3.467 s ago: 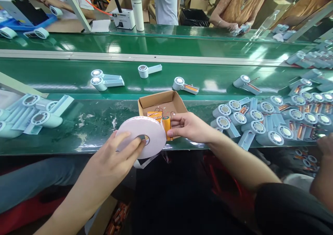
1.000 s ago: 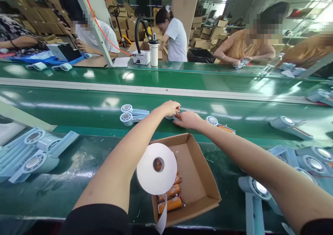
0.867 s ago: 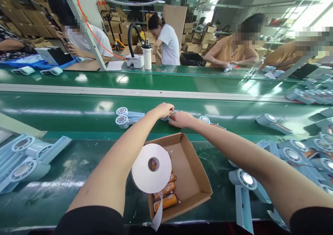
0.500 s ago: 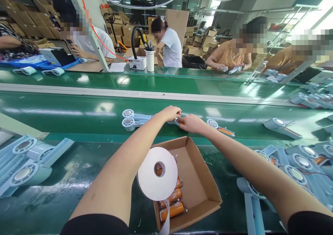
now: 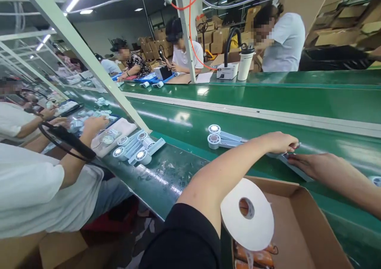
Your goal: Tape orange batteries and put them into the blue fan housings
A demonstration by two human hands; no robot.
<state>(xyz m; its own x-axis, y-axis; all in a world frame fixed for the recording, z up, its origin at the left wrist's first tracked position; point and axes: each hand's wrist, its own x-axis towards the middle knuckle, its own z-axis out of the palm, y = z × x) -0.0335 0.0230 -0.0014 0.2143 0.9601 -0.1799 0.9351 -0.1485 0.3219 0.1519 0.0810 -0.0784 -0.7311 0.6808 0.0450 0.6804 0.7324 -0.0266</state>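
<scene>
A light blue handheld fan body [image 5: 298, 170] lies on the green belt under my two hands, its handle slanting to the lower right. My left hand [image 5: 279, 143] is closed above the round end, fingertips pinched on something too small to make out. My right hand [image 5: 318, 166] is closed on the fan body with thumb and fingers at the top of the handle. The fingers hide most of the round head. Left of my hands are two more fan bodies [image 5: 226, 137], side by side.
A white tape roll [image 5: 262, 225] leans in an open cardboard box [image 5: 312, 225] with orange cylindrical batteries [image 5: 258, 257]. More fan bodies [image 5: 139, 148] lie at left, near a co-worker [image 5: 44, 189]. A slanted post [image 5: 89, 62] rises there. A tumbler [image 5: 245, 62] stands beyond the belt.
The view has swung left, bringing a nearby co-worker into sight. Both hands stay together at the fan body, whose handle now shows more.
</scene>
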